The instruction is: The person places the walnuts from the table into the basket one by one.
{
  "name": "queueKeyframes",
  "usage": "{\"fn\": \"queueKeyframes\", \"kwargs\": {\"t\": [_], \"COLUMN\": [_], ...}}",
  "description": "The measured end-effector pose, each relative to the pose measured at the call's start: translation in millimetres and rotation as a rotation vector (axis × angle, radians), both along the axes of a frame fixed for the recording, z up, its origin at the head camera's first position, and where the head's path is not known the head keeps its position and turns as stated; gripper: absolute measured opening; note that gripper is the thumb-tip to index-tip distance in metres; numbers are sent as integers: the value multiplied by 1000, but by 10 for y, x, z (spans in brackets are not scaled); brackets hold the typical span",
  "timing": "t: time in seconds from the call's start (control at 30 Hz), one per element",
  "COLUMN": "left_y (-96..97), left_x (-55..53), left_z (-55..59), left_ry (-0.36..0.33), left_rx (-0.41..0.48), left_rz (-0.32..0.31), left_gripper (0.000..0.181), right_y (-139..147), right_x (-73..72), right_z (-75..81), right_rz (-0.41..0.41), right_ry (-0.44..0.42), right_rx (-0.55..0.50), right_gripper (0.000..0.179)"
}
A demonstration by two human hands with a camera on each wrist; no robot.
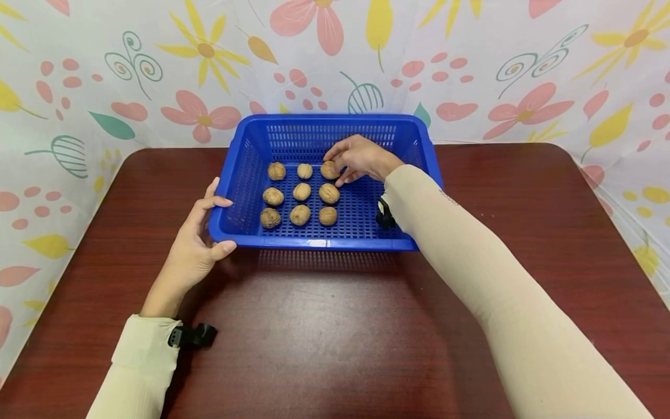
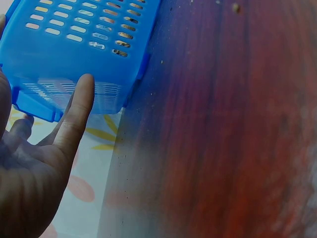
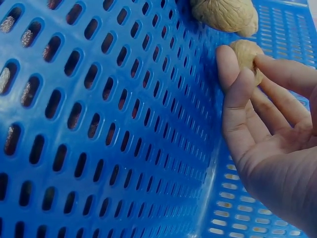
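Observation:
A blue plastic basket (image 1: 324, 242) with slotted walls stands on the table. Inside it, several walnuts (image 1: 300, 215) lie in three rows of three. My left hand (image 1: 195, 244) holds the basket's left end, thumb at the near corner and fingers at the side rim. One finger runs along the slotted outer wall in the left wrist view. Reaching into the basket, my right hand (image 1: 361, 158) pinches the walnut (image 3: 246, 52) at the right end of the far row between thumb and fingers. Another walnut (image 3: 225, 14) lies beside it in the right wrist view.
The dark reddish wooden table (image 1: 335, 337) extends around the basket. Behind it hangs a white cloth (image 1: 335, 75) with flower and leaf prints. Black wrist straps (image 1: 192, 336) sit over the light sleeves. Slotted basket walls rise around the right hand.

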State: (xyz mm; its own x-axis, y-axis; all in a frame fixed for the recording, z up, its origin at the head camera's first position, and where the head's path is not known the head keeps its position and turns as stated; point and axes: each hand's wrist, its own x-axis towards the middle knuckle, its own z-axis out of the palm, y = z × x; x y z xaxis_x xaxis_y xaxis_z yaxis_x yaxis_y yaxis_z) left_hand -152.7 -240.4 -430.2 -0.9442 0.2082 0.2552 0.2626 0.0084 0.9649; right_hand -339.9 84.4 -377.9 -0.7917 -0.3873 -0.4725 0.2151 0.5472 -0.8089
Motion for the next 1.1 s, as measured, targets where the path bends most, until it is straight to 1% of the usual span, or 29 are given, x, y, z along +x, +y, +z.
{"fn": "queueKeyframes", "kwargs": {"t": [0.27, 0.37, 0.5, 0.67, 0.83, 0.9, 0.97, 1.03, 1.1], "left_y": [-15, -16, 7, 39, 26, 14, 4, 0, 2], "left_x": [9, 9, 1, -23, -42, -38, -26, -1, 43], "left_z": [0, 3, -5, -26, -26, -20, -9, 16, 56], "left_ry": [1, 4, 3, 0, 2, -2, -5, -10, -15], "left_rx": [4, 3, 9, 12, -2, -20, -58, -128, -238], "left_rz": [0, 1, 0, -8, -5, -1, 6, 25, 54], "left_gripper": [54, 55, 54, 54, 55, 56, 58, 60, 64], "right_y": [-13, 7, 74, 166, 242, 307, 406, 558, 754], "right_x": [5, -3, -16, 30, 133, 194, 277, 384, 521], "right_z": [36, 69, 138, 288, 533, 648, 758, 853, 917], "right_rz": [2, -5, -37, -104, -121, -105, -95, -90, -99], "right_ry": [-2, 3, 16, 10, 10, 44, 110, 186, 276], "right_rx": [1, -29, -79, -123, -163, -157, -145, -128, -117], "right_gripper": [45, 45, 43, 43, 44, 44, 44, 45, 44]}}
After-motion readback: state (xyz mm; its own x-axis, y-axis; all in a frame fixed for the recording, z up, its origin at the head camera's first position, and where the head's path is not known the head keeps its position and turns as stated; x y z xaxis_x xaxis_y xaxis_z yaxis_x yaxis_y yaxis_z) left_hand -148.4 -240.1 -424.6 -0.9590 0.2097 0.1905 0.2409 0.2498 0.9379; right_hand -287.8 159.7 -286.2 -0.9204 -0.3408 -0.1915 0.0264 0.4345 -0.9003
